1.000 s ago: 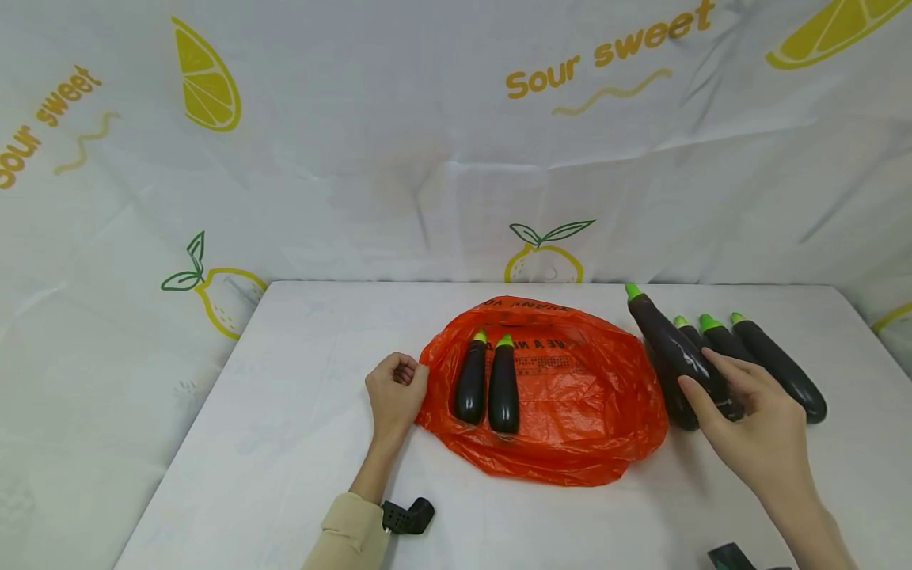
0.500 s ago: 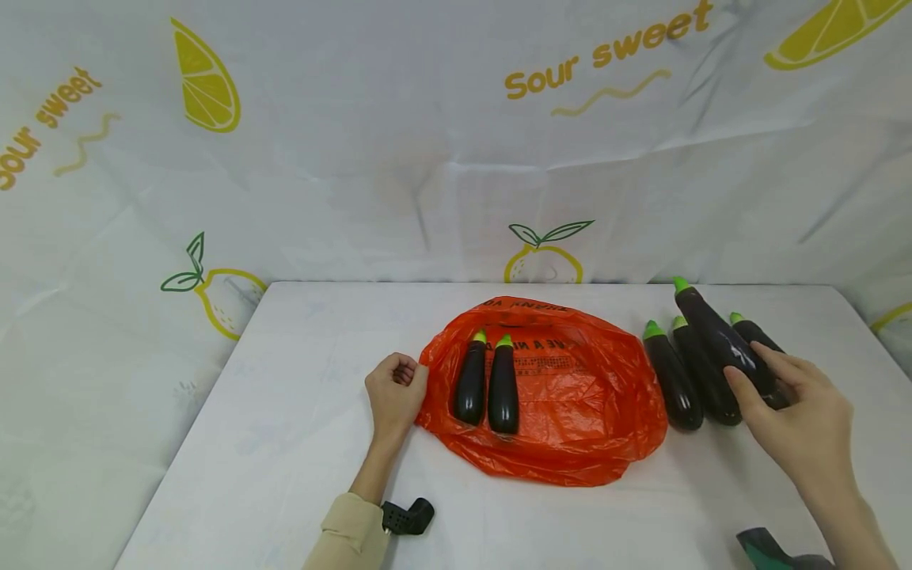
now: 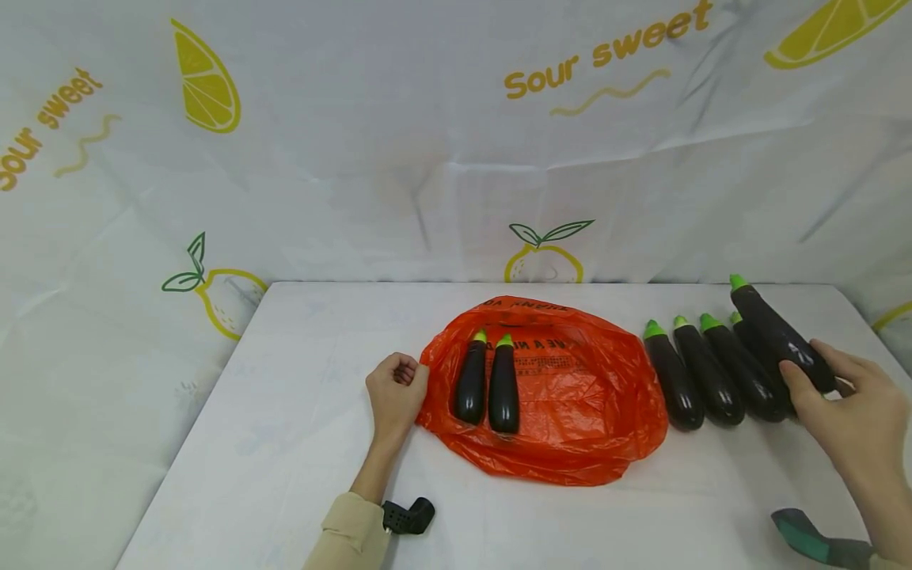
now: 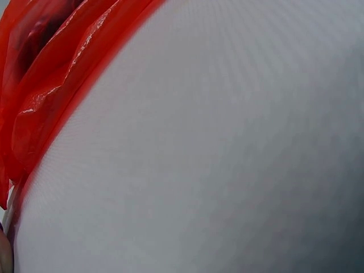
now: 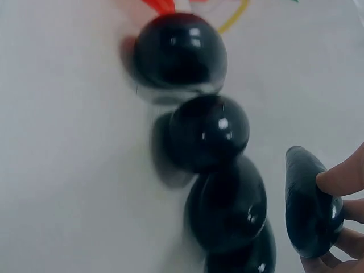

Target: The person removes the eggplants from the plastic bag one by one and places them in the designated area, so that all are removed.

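In the head view my right hand (image 3: 855, 404) grips a dark eggplant (image 3: 780, 336) by its thick end, its green stem pointing away. Seen from the right wrist, thumb and fingers pinch that eggplant (image 5: 310, 205) above the white surface. My left hand (image 3: 396, 392), fingers curled, pinches the left edge of a red plastic bag (image 3: 570, 412). Two smaller-looking eggplants, a left one (image 3: 470, 384) and a right one (image 3: 504, 388), lie side by side on the bag. The left wrist view shows the red bag (image 4: 62, 74) at upper left, with most of the left hand out of sight.
Right of the bag, several eggplants lie in a slanting row, the nearest eggplant (image 3: 673, 380) close to the bag's edge. The held one partly covers the farthest. A white table (image 3: 285, 443) lies beneath, with a lemon-printed cloth (image 3: 356, 158) behind.
My right hand has carried the held eggplant rightward, from over the near end of the row to its far right end. The left hand and the bag have stayed put.
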`<control>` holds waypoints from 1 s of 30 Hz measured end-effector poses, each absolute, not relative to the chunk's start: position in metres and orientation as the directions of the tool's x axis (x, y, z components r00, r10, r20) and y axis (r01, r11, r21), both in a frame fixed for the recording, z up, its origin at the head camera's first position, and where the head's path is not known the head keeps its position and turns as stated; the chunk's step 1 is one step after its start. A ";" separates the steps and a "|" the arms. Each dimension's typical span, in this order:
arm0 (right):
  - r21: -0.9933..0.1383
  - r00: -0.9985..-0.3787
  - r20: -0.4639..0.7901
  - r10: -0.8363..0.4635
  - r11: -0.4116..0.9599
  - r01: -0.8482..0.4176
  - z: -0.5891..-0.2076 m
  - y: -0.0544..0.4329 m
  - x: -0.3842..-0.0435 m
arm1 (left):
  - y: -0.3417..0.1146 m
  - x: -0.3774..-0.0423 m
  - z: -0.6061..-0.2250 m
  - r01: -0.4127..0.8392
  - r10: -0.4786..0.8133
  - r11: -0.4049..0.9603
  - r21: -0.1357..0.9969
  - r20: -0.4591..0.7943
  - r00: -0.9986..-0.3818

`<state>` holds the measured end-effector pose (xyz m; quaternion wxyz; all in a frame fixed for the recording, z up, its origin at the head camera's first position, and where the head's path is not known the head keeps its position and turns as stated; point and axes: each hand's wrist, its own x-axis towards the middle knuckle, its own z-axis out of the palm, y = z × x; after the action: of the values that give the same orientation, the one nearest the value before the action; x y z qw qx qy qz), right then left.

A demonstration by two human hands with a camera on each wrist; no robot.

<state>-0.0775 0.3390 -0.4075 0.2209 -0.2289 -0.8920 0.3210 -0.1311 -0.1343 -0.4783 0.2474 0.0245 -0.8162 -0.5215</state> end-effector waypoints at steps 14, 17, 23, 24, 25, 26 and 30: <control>-0.739 -0.656 0.178 0.733 0.540 0.402 -0.476 0.435 -0.102 | -0.134 -0.131 -0.479 0.221 -0.295 0.454 0.863 0.380 -0.877; -0.721 -0.648 0.118 0.753 0.513 0.465 -0.488 0.449 -0.105 | -0.134 -0.131 -0.479 0.218 -0.297 0.459 0.861 0.380 -0.876; -0.676 -0.623 -0.062 0.780 0.426 0.601 -0.476 0.432 -0.101 | -0.135 -0.131 -0.479 0.227 -0.295 0.467 0.855 0.393 -0.871; -0.665 -0.616 -0.075 0.784 0.421 0.617 -0.470 0.425 -0.099 | -0.134 -0.131 -0.479 0.229 -0.295 0.468 0.853 0.395 -0.870; -0.664 -0.625 -0.069 0.777 0.431 0.610 -0.464 0.419 -0.097 | -0.134 -0.131 -0.479 0.230 -0.296 0.468 0.853 0.396 -0.869; -0.660 -0.631 -0.069 0.773 0.439 0.610 -0.459 0.413 -0.095 | -0.134 -0.131 -0.479 0.230 -0.297 0.468 0.853 0.397 -0.869; -0.669 -0.672 -0.059 0.738 0.471 0.575 -0.439 0.396 -0.087 | -0.134 -0.131 -0.479 0.227 -0.296 0.467 0.855 0.393 -0.871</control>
<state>-0.0871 0.3957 -0.4387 0.1200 -0.3865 -0.8491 0.3395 -0.1310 -0.1341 -0.4786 0.2535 0.0210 -0.8180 -0.5159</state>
